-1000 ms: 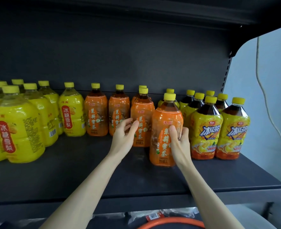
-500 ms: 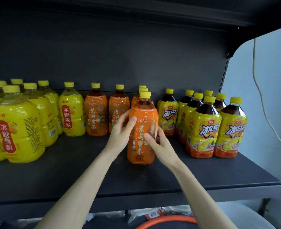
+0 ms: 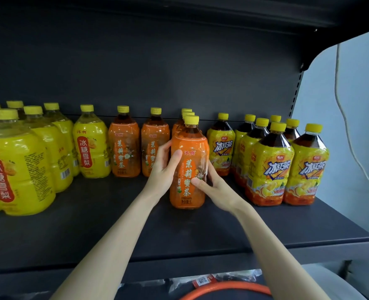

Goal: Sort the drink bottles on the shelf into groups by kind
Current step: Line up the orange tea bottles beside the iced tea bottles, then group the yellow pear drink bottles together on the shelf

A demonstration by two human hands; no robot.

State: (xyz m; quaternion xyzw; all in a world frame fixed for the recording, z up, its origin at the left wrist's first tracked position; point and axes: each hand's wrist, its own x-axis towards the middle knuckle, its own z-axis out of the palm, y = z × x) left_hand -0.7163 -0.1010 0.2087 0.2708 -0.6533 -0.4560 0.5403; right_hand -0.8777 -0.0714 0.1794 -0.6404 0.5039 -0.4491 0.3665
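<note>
An orange jasmine-tea bottle [image 3: 189, 169] with a yellow cap stands on the dark shelf [image 3: 92, 230], in front of two more orange bottles in a line. My left hand [image 3: 163, 169] holds its left side and my right hand [image 3: 214, 187] holds its right side, thumb across the label. Two other orange bottles [image 3: 124, 148] stand to the left. Yellow pear-drink bottles [image 3: 92, 146] fill the left end. Iced-tea bottles [image 3: 268, 167] with yellow labels and dark liquid cluster on the right.
The shelf has a dark back panel [image 3: 157, 72] and another shelf close overhead. Its right end stops at a slotted upright [image 3: 296, 92], with a pale wall and a hanging white cable [image 3: 348, 137] beyond. An orange hose [image 3: 227, 289] lies below the shelf.
The orange bottle slid left from beside the iced-tea group into line with the other orange bottles. My left hand came onto its left side; my right hand shifted lower on its front.
</note>
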